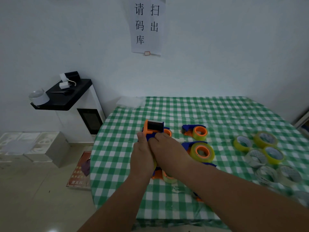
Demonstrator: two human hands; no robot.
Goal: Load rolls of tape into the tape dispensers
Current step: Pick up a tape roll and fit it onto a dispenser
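Head view: left hand (pixel 142 154) and right hand (pixel 164 148) both grip one dispenser (pixel 153 129) — risk: blade nick, roll hidden.

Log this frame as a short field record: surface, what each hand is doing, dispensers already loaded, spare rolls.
surface: table with green checked cloth
left hand: grips the held dispenser from the left
right hand: grips the same dispenser from the right
held dispenser: blue and orange, raised above the cloth
loaded dispensers: far one, near one, both on the cloth
spare rolls: cluster at right, yellow and clear
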